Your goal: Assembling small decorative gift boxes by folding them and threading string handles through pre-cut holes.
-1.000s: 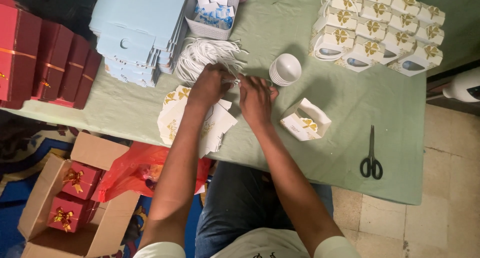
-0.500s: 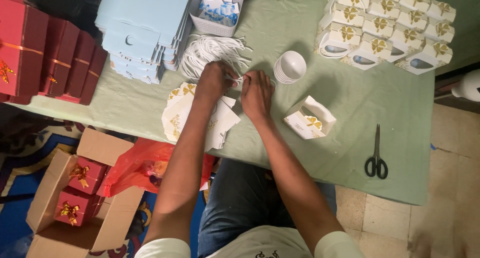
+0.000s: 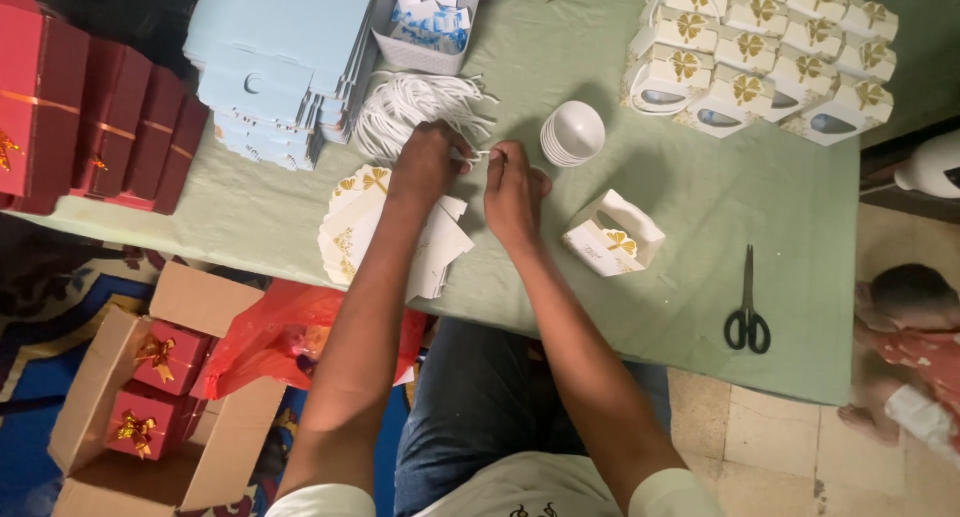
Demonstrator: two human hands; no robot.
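Nearest me, at the counter's [image 3: 600, 317] near edge, lies the fanned stack of flat white card box blanks with gold bow prints [image 3: 352, 227], partly under my left forearm. Just beyond it my left hand [image 3: 428, 162] and right hand [image 3: 512, 189] are closed in pinches, thumb against fingertips, on one thin white cord handle [image 3: 476, 156] that runs between them. I judge the cord very light, limp and a little slick, so it is best held near its ends, where my fingers have it; it will not break, but it can slip or tangle.

It sits in the middle of the counter, touching both hands, at the near fringe of the loose heap of white cords [image 3: 415, 107] it seems drawn from. To my right stands one folded white gift box with a gold bow [image 3: 612, 239], and the black-handled scissors [image 3: 747, 307] lie well apart toward the right edge. Beyond my right hand is a stack of small white bowls [image 3: 573, 134]; finished boxes [image 3: 760, 52] fill the far right corner.
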